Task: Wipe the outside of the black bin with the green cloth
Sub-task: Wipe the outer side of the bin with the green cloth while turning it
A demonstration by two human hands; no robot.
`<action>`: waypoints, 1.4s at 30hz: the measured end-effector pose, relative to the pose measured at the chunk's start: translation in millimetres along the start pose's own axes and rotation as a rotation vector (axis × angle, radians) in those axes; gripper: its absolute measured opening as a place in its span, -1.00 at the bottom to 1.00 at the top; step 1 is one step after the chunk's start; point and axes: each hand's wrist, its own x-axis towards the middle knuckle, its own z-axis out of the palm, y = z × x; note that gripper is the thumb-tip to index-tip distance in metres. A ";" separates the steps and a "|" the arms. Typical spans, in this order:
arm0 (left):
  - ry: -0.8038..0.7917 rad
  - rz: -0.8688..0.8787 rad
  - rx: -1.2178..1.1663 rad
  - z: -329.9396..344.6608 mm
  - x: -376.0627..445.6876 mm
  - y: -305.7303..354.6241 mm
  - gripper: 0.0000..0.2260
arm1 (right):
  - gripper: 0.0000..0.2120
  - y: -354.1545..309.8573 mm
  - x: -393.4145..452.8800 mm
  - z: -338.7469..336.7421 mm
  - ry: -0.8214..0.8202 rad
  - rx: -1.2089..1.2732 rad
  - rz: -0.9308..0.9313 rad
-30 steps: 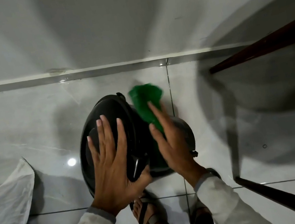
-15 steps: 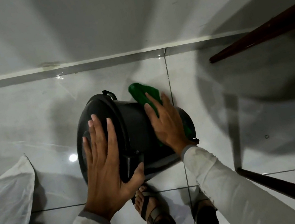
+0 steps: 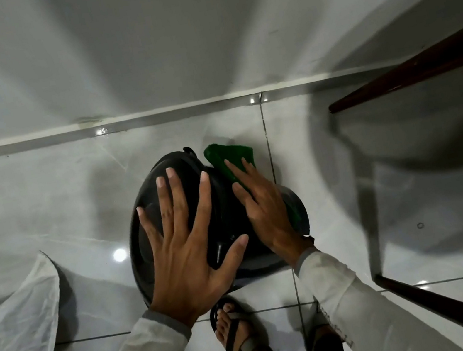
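Observation:
The black bin (image 3: pixel 223 204) lies on its side on the white tiled floor, its lid end to the left and its base to the right. My left hand (image 3: pixel 187 245) rests flat on the lid with fingers spread, steadying it. My right hand (image 3: pixel 263 206) presses the green cloth (image 3: pixel 230 157) against the bin's upper side wall; the cloth sticks out past my fingertips and a strip of it shows by my palm.
A white plastic sheet (image 3: pixel 15 343) lies at the lower left. Dark wooden furniture legs (image 3: pixel 410 75) stand at the right. The wall's base (image 3: pixel 151 113) runs just behind the bin. My sandalled foot (image 3: pixel 236 332) is right below the bin.
My right hand with the cloth has slid back and forth along the bin's side wall. The left hand stays on the lid, and the bin has shifted slightly.

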 end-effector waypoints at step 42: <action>-0.022 -0.086 -0.220 4.6 -23.8 -15.7 -0.18 | -0.53 65.7 16.9 -11.3 0.058 -0.023 0.250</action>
